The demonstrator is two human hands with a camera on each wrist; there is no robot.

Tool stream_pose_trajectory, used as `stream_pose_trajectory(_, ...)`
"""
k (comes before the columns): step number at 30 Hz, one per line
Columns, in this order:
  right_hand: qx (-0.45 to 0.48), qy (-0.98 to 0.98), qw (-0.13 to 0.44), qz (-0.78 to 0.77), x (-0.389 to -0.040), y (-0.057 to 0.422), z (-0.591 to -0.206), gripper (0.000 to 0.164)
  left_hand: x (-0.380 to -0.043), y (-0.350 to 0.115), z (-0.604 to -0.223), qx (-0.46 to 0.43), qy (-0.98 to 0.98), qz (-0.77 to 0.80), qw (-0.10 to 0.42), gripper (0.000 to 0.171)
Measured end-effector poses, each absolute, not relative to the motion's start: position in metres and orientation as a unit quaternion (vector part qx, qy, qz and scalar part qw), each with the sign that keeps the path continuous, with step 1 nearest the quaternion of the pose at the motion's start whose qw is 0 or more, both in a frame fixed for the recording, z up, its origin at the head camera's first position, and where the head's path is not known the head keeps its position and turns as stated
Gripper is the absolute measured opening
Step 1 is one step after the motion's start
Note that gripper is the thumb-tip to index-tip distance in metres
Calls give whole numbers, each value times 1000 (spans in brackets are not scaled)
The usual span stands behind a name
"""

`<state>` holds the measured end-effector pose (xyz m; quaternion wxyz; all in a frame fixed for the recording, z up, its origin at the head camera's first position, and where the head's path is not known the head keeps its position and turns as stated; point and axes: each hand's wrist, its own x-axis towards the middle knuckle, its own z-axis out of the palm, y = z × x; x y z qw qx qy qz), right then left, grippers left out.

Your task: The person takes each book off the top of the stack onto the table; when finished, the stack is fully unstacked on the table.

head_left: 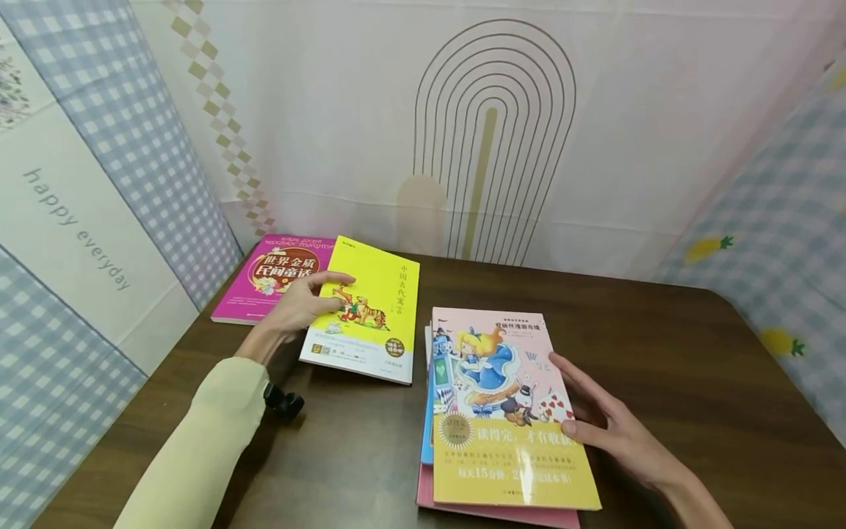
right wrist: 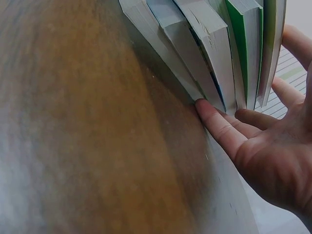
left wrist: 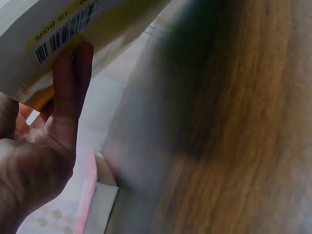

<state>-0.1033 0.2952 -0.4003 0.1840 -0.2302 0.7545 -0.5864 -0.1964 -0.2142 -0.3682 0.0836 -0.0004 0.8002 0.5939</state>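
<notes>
Two hands, left [head_left: 300, 303] pinching a yellow book [head_left: 370, 314], right [head_left: 615, 426] straight-fingered against stacked books [head_left: 505, 411]

On the left arm I record a long, pale yellow-cream sleeve [head_left: 221, 411], plain, lightly creased, ending short of the wrist. I note a compact black device [head_left: 284, 401] with rounded contours at its cuff. The left hand [head_left: 302, 303] and right hand [head_left: 611, 426] are bare; so is the visible right forearm [head_left: 684, 488].
</notes>
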Motion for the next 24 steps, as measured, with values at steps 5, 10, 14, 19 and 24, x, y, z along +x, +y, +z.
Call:
stream_pose_trajectory(5, -227, 757, 185, -585, -104, 295, -399, 74, -207, -210, -374, 1, 807, 581, 106, 55)
stream_pose_trajectory(10, -222, 745, 203, -596, -103, 295, -399, 75, -215, -209, -379, -1, 821, 556, 128, 56)
stream_pose_trajectory(14, -226, 739, 205, -601, -103, 295, -400, 75, -218, -210, -377, 5, 843, 518, 144, 55)
stream_pose_trajectory(19, -224, 742, 200, -599, -103, 295, -400, 75, -222, -209, -371, 3, 871, 463, 163, 54)
stream_pose_trajectory(24, -222, 747, 196, -595, -103, 294, -400, 75, -225, -208, -365, -18, 899, 409, 156, 54)
